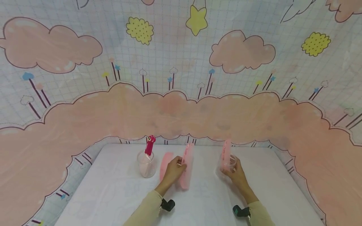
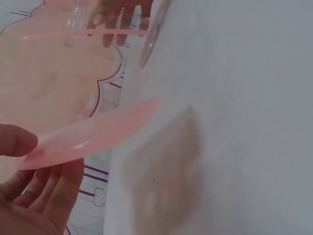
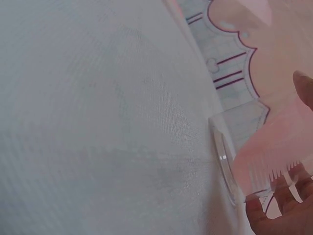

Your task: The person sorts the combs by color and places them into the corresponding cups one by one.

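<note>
My left hand point(image 1: 176, 169) pinches a translucent pink comb point(image 1: 186, 169) with red lettering, thumb on one face and fingers on the other. In the left wrist view that comb point(image 2: 93, 134) tilts above the white tabletop, over its shadow. My right hand point(image 1: 237, 174) grips a clear cup point(image 1: 219, 172), its fingers curled round the side. A second pink comb point(image 1: 225, 153) stands in this cup, rising above the rim. The right wrist view shows its teeth point(image 3: 279, 171) through the cup wall. Left of my left hand lies another pink piece point(image 1: 165, 161), partly hidden by that hand.
Another clear cup point(image 1: 142, 171) stands on the left, with a dark pink figure-topped item point(image 1: 150, 146) sticking out of it. The white table point(image 1: 113, 194) ends at a patterned cloth backdrop point(image 1: 181, 116) behind the cups.
</note>
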`<action>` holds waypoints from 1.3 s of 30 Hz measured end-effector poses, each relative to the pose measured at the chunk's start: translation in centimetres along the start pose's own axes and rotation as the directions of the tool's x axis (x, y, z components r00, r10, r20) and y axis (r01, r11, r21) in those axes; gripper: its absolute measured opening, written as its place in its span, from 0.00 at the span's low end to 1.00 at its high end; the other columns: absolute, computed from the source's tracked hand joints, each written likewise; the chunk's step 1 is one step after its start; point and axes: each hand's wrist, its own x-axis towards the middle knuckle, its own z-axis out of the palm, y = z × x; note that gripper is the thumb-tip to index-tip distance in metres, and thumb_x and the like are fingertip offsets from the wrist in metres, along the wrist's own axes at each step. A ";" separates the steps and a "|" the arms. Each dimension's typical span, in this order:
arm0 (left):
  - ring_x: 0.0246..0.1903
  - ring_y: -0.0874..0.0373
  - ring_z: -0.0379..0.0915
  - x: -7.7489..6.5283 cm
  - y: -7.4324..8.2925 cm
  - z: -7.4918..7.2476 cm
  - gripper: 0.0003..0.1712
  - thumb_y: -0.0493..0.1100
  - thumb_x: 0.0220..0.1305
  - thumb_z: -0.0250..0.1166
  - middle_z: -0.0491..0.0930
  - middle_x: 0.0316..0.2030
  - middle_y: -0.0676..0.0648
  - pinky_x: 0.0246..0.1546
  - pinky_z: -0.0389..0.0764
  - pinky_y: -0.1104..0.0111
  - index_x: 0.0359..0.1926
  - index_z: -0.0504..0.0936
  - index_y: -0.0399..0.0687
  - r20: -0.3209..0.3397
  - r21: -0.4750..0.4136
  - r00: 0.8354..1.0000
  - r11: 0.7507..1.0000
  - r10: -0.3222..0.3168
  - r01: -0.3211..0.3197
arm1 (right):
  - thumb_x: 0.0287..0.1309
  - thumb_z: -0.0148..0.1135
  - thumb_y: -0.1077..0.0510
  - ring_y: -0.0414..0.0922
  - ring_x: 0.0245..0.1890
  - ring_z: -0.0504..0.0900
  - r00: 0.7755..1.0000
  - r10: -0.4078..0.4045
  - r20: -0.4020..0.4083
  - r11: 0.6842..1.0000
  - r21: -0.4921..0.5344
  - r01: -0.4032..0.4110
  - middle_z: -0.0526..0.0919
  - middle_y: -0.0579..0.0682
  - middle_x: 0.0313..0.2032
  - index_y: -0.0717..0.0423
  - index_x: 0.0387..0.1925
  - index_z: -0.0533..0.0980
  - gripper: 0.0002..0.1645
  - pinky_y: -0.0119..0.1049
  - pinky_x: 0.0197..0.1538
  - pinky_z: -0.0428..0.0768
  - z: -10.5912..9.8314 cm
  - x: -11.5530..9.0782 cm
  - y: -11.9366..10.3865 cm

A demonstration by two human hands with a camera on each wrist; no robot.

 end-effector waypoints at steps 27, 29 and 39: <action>0.41 0.50 0.85 -0.5 3.8 -1.1 0.21 0.39 0.66 0.62 0.82 0.46 0.39 0.37 0.86 0.64 0.58 0.67 0.44 -0.026 -0.199 0.993 0.973 0.117 -0.120 | 0.53 0.73 0.48 0.60 0.75 0.53 1.000 -0.004 0.006 1.000 0.014 0.004 0.56 0.58 0.74 0.45 0.75 0.45 0.58 0.62 0.73 0.57 -0.1 0.1 0.2; 0.42 0.49 0.85 -0.6 4.3 -1.1 0.21 0.37 0.66 0.62 0.82 0.46 0.38 0.36 0.86 0.65 0.57 0.67 0.44 -0.029 -0.222 0.993 0.968 0.115 -0.119 | 0.53 0.73 0.48 0.60 0.75 0.53 1.000 -0.005 0.009 1.000 0.019 0.005 0.56 0.58 0.74 0.45 0.75 0.45 0.58 0.62 0.73 0.57 -0.1 0.0 0.2; 0.42 0.42 0.84 -2.4 9.4 -1.9 0.17 0.30 0.65 0.58 0.80 0.47 0.31 0.36 0.87 0.60 0.53 0.66 0.34 -0.030 -0.269 0.983 0.946 0.182 -0.183 | 0.52 0.73 0.46 0.61 0.76 0.52 1.000 -0.016 0.017 1.000 0.018 0.016 0.55 0.58 0.75 0.45 0.75 0.45 0.59 0.62 0.72 0.59 -0.1 0.1 0.5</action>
